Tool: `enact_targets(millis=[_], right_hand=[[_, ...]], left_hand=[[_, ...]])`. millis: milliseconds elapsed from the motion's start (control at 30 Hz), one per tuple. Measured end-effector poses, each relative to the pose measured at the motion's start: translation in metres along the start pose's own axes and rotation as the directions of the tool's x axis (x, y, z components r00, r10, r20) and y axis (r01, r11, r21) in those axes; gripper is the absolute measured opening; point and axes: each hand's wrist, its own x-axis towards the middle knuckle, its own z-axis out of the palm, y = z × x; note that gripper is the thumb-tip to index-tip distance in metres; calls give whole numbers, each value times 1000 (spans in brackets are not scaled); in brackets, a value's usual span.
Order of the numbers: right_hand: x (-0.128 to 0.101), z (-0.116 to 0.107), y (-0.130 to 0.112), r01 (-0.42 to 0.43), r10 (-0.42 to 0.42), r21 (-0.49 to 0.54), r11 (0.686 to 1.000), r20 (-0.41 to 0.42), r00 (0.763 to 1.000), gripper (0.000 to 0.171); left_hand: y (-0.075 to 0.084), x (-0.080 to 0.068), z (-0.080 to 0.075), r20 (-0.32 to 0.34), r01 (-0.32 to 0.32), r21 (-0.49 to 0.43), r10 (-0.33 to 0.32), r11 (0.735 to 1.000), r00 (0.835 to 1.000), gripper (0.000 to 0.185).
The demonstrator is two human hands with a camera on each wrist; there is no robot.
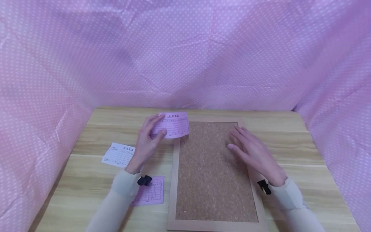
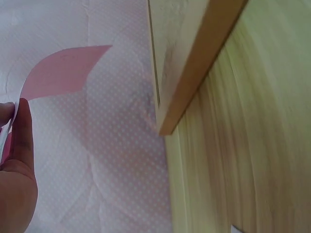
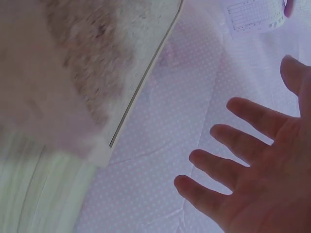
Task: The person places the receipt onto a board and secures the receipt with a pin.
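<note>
A pink printed paper form is pinched between the thumb and fingers of my left hand, over the top left corner of a cork board with a light wooden frame. In the left wrist view the pink form curves away from the fingertips. My right hand is above the board's upper right side with fingers extended, holding nothing. The right wrist view shows this right hand with its fingers spread, beside the board.
On the wooden table, a white printed form lies left of the board, partly behind the left hand. Another pink form lies nearer, partly under the left wrist. Pink dotted cloth surrounds the table's back and sides.
</note>
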Motion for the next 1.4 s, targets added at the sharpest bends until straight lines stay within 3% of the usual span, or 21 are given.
enact_targets(millis=[267,667,867,1167,1400], right_hand=[[11,4,-15,21,-17,56,998,-64,998,61],[21,13,-37,31,-21,111,993,-93,995,60],[30,19,-50,37,-27,100,994,-102,994,62],[40,22,-61,-1,19,183,983,-100,995,67],[48,26,-60,-37,61,264,964,-85,995,67]], left_hand=[[9,-1,11,18,-23,-51,24,998,1000,59],[19,-5,25,36,-58,-111,63,992,997,56],[20,-8,33,38,-96,-94,100,991,994,55],[24,-12,42,71,-80,-63,85,995,994,55],[25,-13,51,77,-70,-107,79,992,994,55]])
